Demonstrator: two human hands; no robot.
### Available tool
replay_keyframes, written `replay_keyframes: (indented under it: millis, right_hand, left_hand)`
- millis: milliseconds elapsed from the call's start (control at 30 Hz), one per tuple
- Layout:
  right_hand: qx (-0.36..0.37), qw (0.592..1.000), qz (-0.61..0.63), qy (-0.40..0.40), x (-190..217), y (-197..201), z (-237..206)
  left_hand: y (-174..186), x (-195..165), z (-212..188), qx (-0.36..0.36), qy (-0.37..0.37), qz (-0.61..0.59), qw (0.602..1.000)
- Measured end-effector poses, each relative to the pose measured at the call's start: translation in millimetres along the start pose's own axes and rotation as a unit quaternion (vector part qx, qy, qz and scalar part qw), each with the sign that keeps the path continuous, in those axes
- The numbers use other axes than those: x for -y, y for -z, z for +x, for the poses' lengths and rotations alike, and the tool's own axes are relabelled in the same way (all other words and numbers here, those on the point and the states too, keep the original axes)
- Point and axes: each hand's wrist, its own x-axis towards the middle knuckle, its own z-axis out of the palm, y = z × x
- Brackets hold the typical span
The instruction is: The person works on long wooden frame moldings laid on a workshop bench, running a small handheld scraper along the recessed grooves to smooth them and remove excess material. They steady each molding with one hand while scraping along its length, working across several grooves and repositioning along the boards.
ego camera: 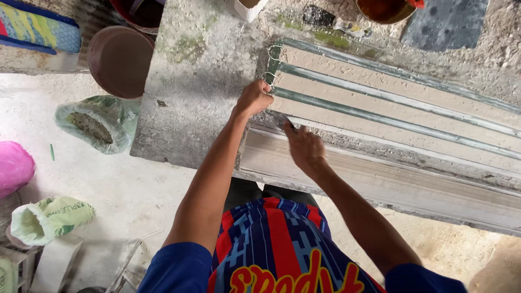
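A long mould [391, 100] of pale plaster strips parted by green-edged glass bars lies on a rough concrete table [201, 65]. My left hand [253, 97] is closed on the near-left end of the mould, by small wire loops [269, 62] that stick out of it. My right hand [305, 146] grips a thin dark tool [288, 123] whose tip touches the mould's front edge. A long grey moulded strip [391, 179] runs along the table's front, below the mould.
A brown bucket [120, 59] stands left of the table, with a green bag [97, 122] of grey stuff below it. A pink bag [13, 165] and a pale green sack [49, 217] lie on the floor. An orange bowl [386, 10] sits at the table's far side.
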Motion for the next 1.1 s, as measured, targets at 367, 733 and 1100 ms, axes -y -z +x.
replay_keyframes:
  millis: [367, 733, 1100]
  right_hand:
    - [-0.018, 1.000, -0.016, 0.003, 13, -22, 1]
    - [-0.011, 0.994, 0.102, -0.024, 29, -8, 0]
    - [-0.061, 0.981, 0.183, -0.019, 35, -14, 5]
  left_hand:
    - [2, -14, -12, 0.034, 0.068, 0.060, 0.995]
    - [0, -15, -23, 0.026, 0.046, 0.031, 0.998]
    - [-15, -13, -36, -0.023, -0.005, 0.051, 0.998]
